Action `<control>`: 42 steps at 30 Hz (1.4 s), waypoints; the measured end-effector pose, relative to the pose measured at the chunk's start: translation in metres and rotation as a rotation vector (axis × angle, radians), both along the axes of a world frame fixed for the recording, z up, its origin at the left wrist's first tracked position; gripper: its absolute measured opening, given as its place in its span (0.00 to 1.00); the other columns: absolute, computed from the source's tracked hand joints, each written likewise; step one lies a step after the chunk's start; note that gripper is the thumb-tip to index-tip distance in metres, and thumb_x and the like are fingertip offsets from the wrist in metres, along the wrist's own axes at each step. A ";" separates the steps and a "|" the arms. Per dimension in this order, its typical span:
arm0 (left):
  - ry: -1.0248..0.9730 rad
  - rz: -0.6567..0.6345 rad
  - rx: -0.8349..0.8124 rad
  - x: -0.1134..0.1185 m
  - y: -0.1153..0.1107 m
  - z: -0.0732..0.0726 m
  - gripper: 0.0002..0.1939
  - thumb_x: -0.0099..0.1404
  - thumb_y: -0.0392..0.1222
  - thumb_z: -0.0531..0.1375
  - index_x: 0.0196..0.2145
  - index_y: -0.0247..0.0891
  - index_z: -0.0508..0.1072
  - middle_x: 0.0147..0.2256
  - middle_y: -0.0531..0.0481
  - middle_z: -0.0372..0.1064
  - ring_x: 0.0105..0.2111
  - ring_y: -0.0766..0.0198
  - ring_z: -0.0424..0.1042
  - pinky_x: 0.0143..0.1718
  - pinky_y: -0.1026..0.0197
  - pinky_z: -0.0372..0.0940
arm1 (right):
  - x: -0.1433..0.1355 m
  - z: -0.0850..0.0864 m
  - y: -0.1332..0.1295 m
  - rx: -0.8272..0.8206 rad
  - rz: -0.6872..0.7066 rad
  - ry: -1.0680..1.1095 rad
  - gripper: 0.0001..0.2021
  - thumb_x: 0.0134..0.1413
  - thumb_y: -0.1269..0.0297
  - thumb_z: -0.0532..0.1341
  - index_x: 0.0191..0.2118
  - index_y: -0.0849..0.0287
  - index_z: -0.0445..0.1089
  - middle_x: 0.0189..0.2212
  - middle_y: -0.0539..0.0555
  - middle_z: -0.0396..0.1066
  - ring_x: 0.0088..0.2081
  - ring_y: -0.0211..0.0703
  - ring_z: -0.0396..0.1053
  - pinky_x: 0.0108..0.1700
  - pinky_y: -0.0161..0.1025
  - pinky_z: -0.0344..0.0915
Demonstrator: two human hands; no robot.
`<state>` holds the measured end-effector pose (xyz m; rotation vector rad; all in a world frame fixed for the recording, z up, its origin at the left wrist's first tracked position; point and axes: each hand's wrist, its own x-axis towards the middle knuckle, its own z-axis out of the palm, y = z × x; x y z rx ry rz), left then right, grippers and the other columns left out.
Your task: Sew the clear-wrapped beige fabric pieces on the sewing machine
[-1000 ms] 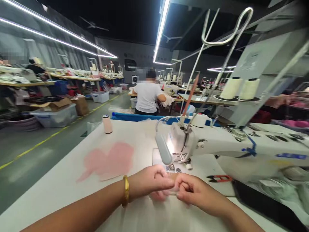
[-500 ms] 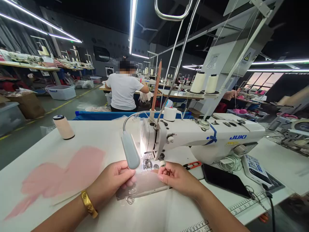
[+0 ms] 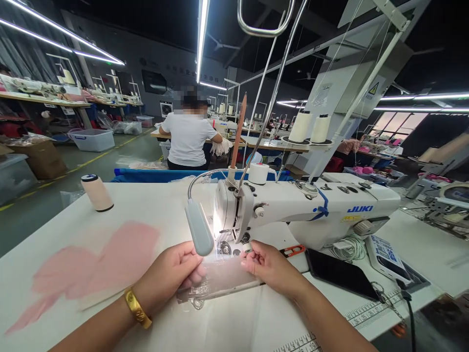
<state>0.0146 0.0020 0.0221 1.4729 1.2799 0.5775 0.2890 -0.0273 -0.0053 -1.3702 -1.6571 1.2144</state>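
The white sewing machine (image 3: 278,208) stands on the table, with its needle area lit by a grey lamp (image 3: 200,229) on a bendy neck. Just below the lamp's lower end, my left hand (image 3: 178,266) has thumb and fingers pinched together. My right hand (image 3: 269,269) is also closed in a pinch, right of the needle area and close to a small pale knob (image 3: 247,247). What either hand holds, if anything, is too small or hidden to make out. Between the hands lies a shiny see-through sheet (image 3: 229,278) on the machine bed.
Pink fabric (image 3: 128,249) lies at the left, with a thread cone (image 3: 97,193) behind it. On the right are red-handled thread snips (image 3: 293,251), a black phone (image 3: 342,274), a coiled cable (image 3: 350,248) and a white device (image 3: 388,259). A co-worker (image 3: 188,137) sits ahead.
My right hand has shifted slightly, and a small brownish piece seen by its fingertips earlier no longer shows. My left hand stays almost in place.
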 end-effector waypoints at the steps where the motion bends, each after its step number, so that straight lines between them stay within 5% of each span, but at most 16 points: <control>1: 0.005 0.007 -0.021 0.000 -0.001 0.001 0.25 0.57 0.67 0.63 0.27 0.41 0.69 0.26 0.50 0.74 0.26 0.59 0.71 0.29 0.59 0.65 | 0.000 0.002 -0.001 -0.003 0.018 -0.009 0.04 0.58 0.62 0.66 0.36 0.55 0.73 0.31 0.46 0.63 0.33 0.39 0.60 0.36 0.36 0.57; 5: -0.026 -0.078 -0.168 0.000 -0.004 0.006 0.25 0.58 0.66 0.64 0.30 0.41 0.68 0.28 0.48 0.77 0.26 0.58 0.74 0.28 0.60 0.66 | 0.006 0.009 -0.002 0.012 0.039 -0.001 0.06 0.56 0.62 0.67 0.32 0.56 0.70 0.37 0.49 0.71 0.38 0.42 0.67 0.41 0.37 0.61; 8: 0.049 -0.188 -0.224 -0.003 -0.005 0.007 0.22 0.62 0.64 0.59 0.32 0.42 0.64 0.30 0.48 0.78 0.26 0.58 0.74 0.30 0.59 0.67 | 0.009 0.004 0.004 -0.013 0.001 0.031 0.08 0.63 0.55 0.61 0.38 0.53 0.65 0.29 0.48 0.73 0.32 0.43 0.70 0.38 0.38 0.63; 10: 0.294 -0.215 -0.040 -0.006 -0.005 0.005 0.17 0.67 0.59 0.54 0.33 0.43 0.62 0.27 0.50 0.75 0.26 0.57 0.71 0.31 0.56 0.66 | 0.006 -0.004 0.008 -0.019 -0.056 0.023 0.09 0.65 0.54 0.59 0.39 0.53 0.63 0.26 0.46 0.71 0.26 0.41 0.68 0.34 0.37 0.61; 13: 0.666 -0.219 0.520 -0.007 -0.007 0.004 0.08 0.68 0.46 0.51 0.35 0.42 0.66 0.32 0.45 0.72 0.32 0.51 0.70 0.35 0.53 0.63 | -0.001 -0.012 0.011 0.015 -0.125 -0.015 0.09 0.65 0.55 0.60 0.39 0.53 0.63 0.29 0.45 0.70 0.26 0.39 0.69 0.31 0.36 0.58; 16: 0.698 -0.445 0.813 -0.001 -0.011 0.006 0.05 0.66 0.37 0.53 0.35 0.42 0.68 0.39 0.43 0.71 0.36 0.52 0.70 0.34 0.55 0.60 | -0.003 -0.010 0.009 0.039 -0.119 -0.045 0.10 0.64 0.54 0.62 0.40 0.52 0.64 0.29 0.44 0.69 0.30 0.41 0.71 0.33 0.36 0.59; 20: 0.678 -0.717 0.730 0.009 -0.006 0.007 0.03 0.64 0.36 0.61 0.36 0.42 0.72 0.40 0.47 0.70 0.34 0.56 0.70 0.31 0.58 0.57 | 0.001 -0.002 0.003 0.035 -0.066 -0.092 0.10 0.59 0.57 0.65 0.38 0.52 0.63 0.28 0.43 0.67 0.30 0.40 0.66 0.33 0.35 0.59; 27: 0.680 -0.541 0.694 -0.002 0.003 0.003 0.08 0.70 0.32 0.51 0.35 0.40 0.67 0.42 0.46 0.71 0.27 0.61 0.64 0.32 0.57 0.56 | -0.005 0.000 0.001 0.116 -0.152 -0.194 0.15 0.60 0.62 0.60 0.29 0.52 0.50 0.24 0.43 0.55 0.30 0.40 0.56 0.32 0.35 0.51; 31: 0.661 -0.582 0.647 -0.007 -0.015 0.002 0.06 0.69 0.44 0.58 0.37 0.40 0.68 0.45 0.43 0.70 0.35 0.55 0.67 0.36 0.55 0.58 | -0.010 0.003 0.001 0.164 -0.171 -0.244 0.17 0.58 0.63 0.59 0.28 0.53 0.46 0.25 0.44 0.51 0.30 0.40 0.52 0.32 0.36 0.49; 35: 0.575 -0.634 0.570 -0.010 -0.022 0.001 0.09 0.69 0.41 0.54 0.30 0.39 0.65 0.39 0.44 0.69 0.38 0.54 0.68 0.37 0.55 0.59 | -0.012 0.005 -0.001 0.175 -0.156 -0.269 0.16 0.59 0.64 0.58 0.28 0.53 0.46 0.25 0.44 0.50 0.29 0.40 0.50 0.32 0.36 0.48; 42: 0.374 -0.736 0.493 -0.002 -0.010 0.023 0.21 0.77 0.52 0.49 0.30 0.40 0.70 0.37 0.45 0.73 0.40 0.55 0.70 0.43 0.56 0.63 | -0.012 0.005 -0.002 0.203 -0.155 -0.280 0.16 0.60 0.63 0.58 0.28 0.53 0.48 0.25 0.44 0.52 0.29 0.41 0.53 0.33 0.36 0.50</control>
